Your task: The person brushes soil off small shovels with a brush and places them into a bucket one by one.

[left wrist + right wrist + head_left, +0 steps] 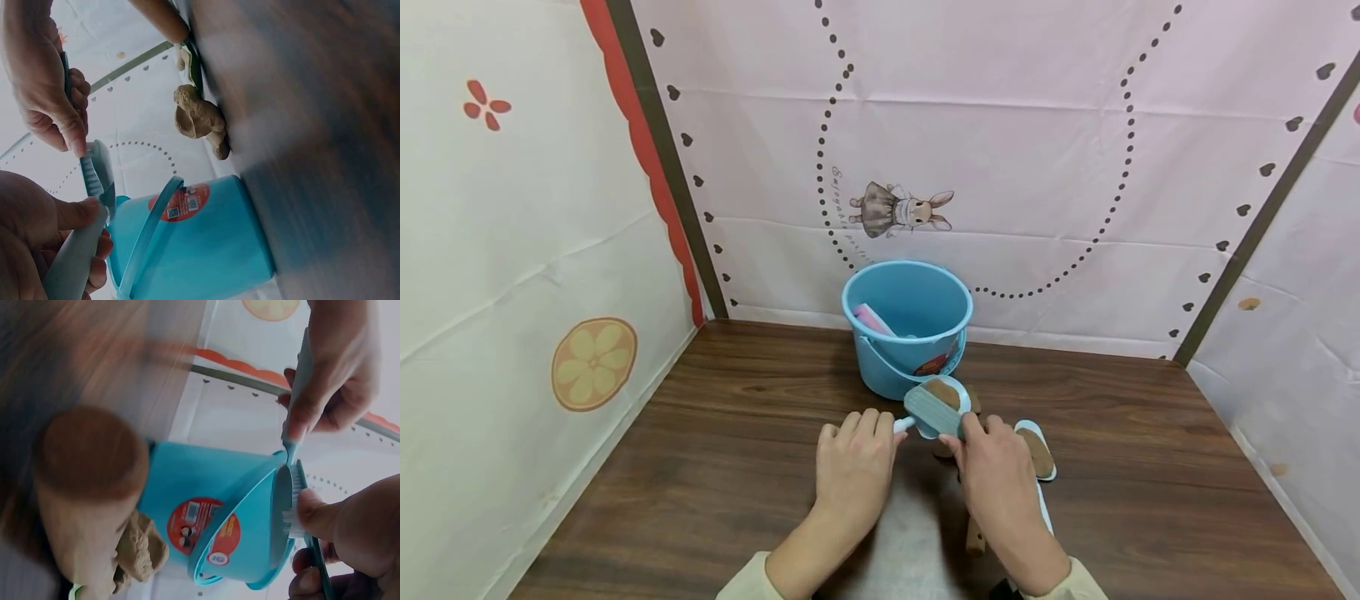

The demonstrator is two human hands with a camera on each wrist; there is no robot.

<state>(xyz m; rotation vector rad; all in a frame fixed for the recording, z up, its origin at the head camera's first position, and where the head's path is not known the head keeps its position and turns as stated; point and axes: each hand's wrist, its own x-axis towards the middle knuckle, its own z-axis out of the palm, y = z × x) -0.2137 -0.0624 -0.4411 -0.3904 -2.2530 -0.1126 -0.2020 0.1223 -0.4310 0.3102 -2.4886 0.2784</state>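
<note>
My left hand [855, 458] grips the handle of a light blue toy shovel [282, 506], whose blade is toward the bucket. In the head view brown clay-like material shows at the blade. My right hand [997, 465] pinches a grey-green brush [934, 411] with white bristles [291, 520], thumb near the bristles. The brush lies across the blade, with its bristles facing it; in the right wrist view they appear to touch. Just beyond the hands stands a light blue bucket [880, 367], with a pink-and-white object [872, 320] inside.
Brown lumps [199, 115] lie on the wooden table [737, 467] near the bucket. Right of my right hand is another light blue tool [1051, 475] with brown material. A wooden cylinder [975, 539] lies partly under my right forearm. Printed cloth walls [1030, 183] enclose the table.
</note>
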